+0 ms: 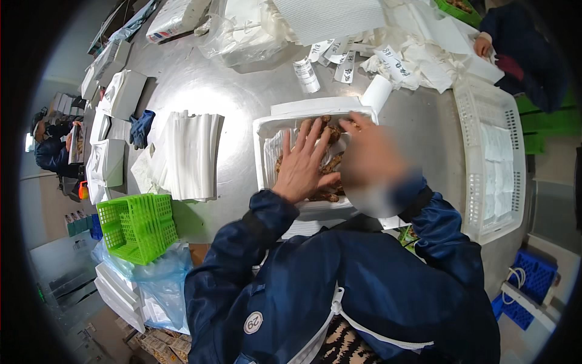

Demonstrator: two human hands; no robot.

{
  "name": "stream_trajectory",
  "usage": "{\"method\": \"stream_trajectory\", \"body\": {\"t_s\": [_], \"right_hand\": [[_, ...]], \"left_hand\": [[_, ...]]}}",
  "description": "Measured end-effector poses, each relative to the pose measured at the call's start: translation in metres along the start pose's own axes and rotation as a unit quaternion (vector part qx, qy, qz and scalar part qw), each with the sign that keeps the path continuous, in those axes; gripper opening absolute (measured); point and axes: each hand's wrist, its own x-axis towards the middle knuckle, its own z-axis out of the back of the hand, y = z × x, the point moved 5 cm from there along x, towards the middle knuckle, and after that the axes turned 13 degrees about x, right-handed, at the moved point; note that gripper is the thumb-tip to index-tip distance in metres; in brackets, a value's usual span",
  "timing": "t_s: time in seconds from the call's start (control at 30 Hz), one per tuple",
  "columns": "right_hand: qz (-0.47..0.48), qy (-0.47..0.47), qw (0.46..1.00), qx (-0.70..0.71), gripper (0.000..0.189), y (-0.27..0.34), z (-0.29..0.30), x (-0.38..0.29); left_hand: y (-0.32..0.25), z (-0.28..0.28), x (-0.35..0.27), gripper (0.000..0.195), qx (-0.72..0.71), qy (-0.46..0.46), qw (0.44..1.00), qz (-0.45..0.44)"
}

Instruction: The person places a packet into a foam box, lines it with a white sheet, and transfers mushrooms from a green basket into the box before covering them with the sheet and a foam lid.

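In front of me is a white foam box [260,154] lined with white paper. Several knobbly brown pieces [333,133], mushrooms or roots, lie in it. My left hand [301,169] spreads its fingers flat over the middle of the box, palm down, with brown pieces showing around and between the fingers. Over the box's right side is my right hand [370,148], mostly blurred, its fingertips at the far right corner near a brown piece. Whether it grips anything is hidden.
A paper stack [193,157] and nested green baskets [136,227] are left. A white crate [516,164] holding white packets stands right. Paper slips [345,66] with writing, a label roll [306,75] and plastic wrapping [245,38] lie beyond. Another person [523,54] works at far right.
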Motion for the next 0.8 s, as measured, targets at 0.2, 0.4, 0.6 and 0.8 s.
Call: {"method": "stream_trajectory", "body": {"t_s": [0.2,0.4,0.6,0.8], "right_hand": [[-0.028,0.055,0.998,0.013,0.072,-0.005,-0.028,-0.007],[-0.099,-0.072,0.990,0.072,0.054,-0.037,0.035,-0.016],[-0.328,-0.026,0.870,0.368,0.044,-0.195,-0.019,-0.055],[-0.398,-0.058,0.756,0.517,0.049,-0.110,-0.018,-0.114]], "left_hand": [[0.011,-0.020,0.011,0.089,0.056,0.033,0.997,-0.047],[0.066,0.014,0.004,0.075,-0.149,-0.042,0.984,0.091],[0.160,-0.040,-0.057,0.063,-0.321,0.073,0.876,0.353],[0.124,-0.077,-0.154,0.052,-0.539,0.137,0.739,0.380]]}}
